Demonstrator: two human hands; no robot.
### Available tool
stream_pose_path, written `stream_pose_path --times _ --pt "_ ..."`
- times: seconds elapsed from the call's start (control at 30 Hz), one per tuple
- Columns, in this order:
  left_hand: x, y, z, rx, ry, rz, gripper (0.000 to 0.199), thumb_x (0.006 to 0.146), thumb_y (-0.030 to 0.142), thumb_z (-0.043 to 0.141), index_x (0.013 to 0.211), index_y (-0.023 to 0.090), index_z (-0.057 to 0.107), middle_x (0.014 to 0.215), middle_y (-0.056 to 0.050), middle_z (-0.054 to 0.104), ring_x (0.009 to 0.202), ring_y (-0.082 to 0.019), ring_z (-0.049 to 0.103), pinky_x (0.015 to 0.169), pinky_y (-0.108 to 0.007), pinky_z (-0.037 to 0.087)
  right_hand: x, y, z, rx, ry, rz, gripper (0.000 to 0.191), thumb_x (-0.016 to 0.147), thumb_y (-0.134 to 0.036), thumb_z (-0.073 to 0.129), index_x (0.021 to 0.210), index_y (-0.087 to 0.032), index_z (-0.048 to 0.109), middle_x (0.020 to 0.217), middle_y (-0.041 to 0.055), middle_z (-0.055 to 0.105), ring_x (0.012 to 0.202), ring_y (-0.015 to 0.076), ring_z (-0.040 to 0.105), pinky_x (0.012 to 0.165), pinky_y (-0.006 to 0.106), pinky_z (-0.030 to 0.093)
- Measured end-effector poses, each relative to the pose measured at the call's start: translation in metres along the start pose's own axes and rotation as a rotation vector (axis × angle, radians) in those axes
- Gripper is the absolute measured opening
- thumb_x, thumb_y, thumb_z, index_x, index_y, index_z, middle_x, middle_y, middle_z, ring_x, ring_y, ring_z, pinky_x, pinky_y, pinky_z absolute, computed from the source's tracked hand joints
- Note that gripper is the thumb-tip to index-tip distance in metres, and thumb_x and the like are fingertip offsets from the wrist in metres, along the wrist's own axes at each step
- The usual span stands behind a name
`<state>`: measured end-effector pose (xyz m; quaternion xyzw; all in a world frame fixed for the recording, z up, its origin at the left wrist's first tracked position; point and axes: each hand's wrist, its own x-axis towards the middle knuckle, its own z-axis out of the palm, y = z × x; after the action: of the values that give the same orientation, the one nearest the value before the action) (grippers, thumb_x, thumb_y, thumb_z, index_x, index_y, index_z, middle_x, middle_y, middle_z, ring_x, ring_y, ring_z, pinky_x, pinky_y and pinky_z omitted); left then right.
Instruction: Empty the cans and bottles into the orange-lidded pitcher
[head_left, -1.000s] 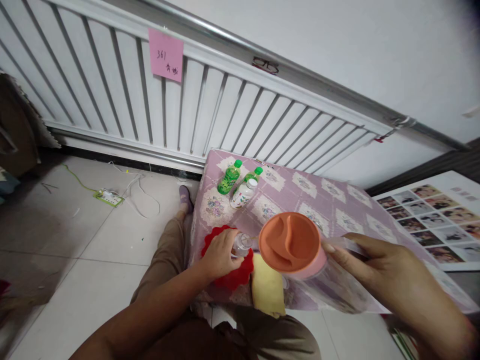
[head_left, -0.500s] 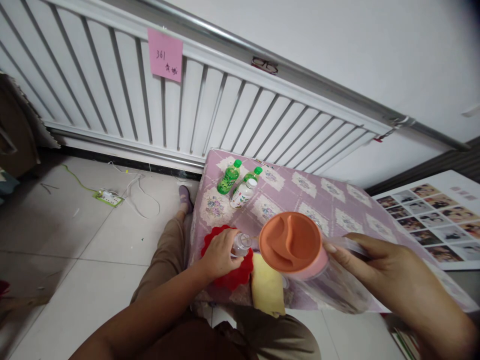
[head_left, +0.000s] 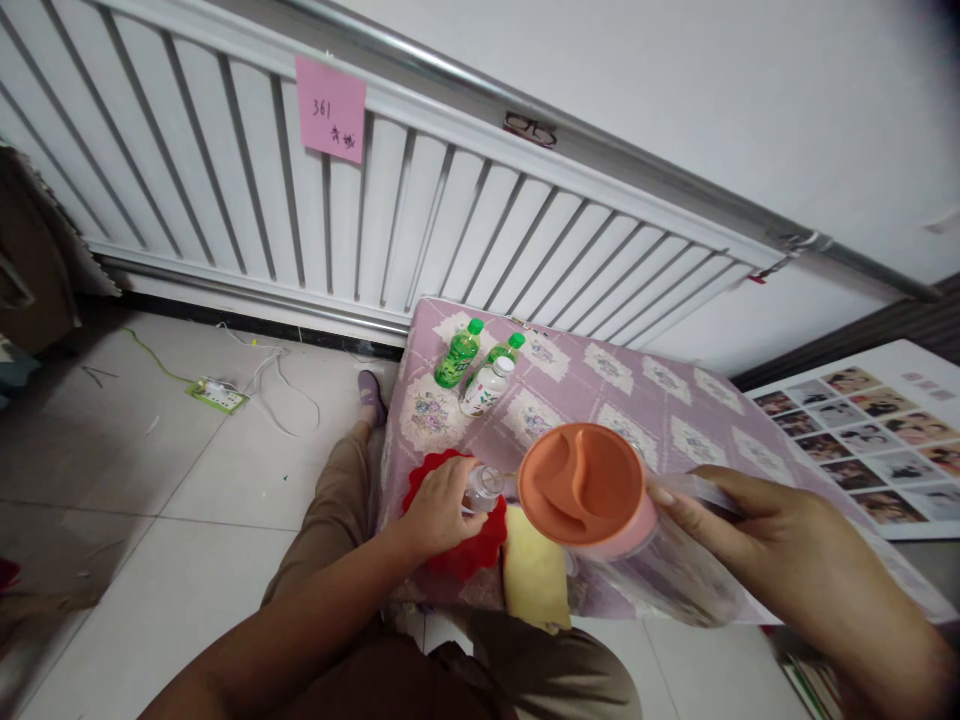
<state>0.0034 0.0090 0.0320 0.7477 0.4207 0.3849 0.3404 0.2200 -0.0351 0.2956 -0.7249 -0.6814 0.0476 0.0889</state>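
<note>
The right hand (head_left: 784, 540) gripped the handle (head_left: 701, 490) of a tilted pitcher (head_left: 634, 530), its orange lid (head_left: 581, 485) left of the thumb. The left hand (head_left: 439, 510) curled round a clear bottle (head_left: 486, 486) over a red mat (head_left: 469, 560). Farther off stood a white bottle (head_left: 486, 390), then green bottles (head_left: 457, 360).

The transparent pitcher (head_left: 679, 575) is tilted, orange lid (head_left: 581, 485) fitted. The clear bottle (head_left: 482, 490) is uncapped, mouth up, just beside the lid.

Handwritten "361" on pink note (head_left: 330, 108), two characters beneath
</note>
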Motion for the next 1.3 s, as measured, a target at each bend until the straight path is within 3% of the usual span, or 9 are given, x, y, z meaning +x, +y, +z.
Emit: stream_pose_path --times 0.77,1.1,1.3 --pt "0.0 0.004 -0.003 0.005 -0.003 -0.009 0.069 0.071 0.019 0.07 0.133 0.021 0.041 0.131 -0.014 0.058 0.123 -0.032 0.056 0.105 -0.05 0.046 0.0 -0.002 0.002 0.035 -0.025 0.014 0.056 0.074 -0.074 0.055 0.07 -0.021 0.07 0.061 0.0018 0.068 0.056 0.0199 0.06 0.048 0.026 0.045" --pt "0.0 0.002 -0.001 0.0 0.0 -0.005 0.07 0.07 0.019 0.071 0.134 0.02 0.041 0.132 -0.013 0.057 0.125 -0.031 0.055 0.107 -0.049 0.045 0.001 -0.007 0.001 0.039 0.006 0.007 0.053 0.074 -0.072 0.056 0.063 -0.021 0.065 0.051 -0.0012 0.057 0.048 0.0161 0.053 0.044 0.024 0.04" --pt "0.0 0.001 0.0 0.001 0.005 -0.001 0.071 0.071 0.018 0.071 0.135 0.022 0.041 0.133 -0.013 0.057 0.125 -0.031 0.055 0.107 -0.049 0.045 0.0 -0.002 0.002 0.045 -0.016 0.014 0.054 0.074 -0.074 0.056 0.066 -0.021 0.067 0.054 -0.0002 0.061 0.051 0.0175 0.055 0.045 0.025 0.042"
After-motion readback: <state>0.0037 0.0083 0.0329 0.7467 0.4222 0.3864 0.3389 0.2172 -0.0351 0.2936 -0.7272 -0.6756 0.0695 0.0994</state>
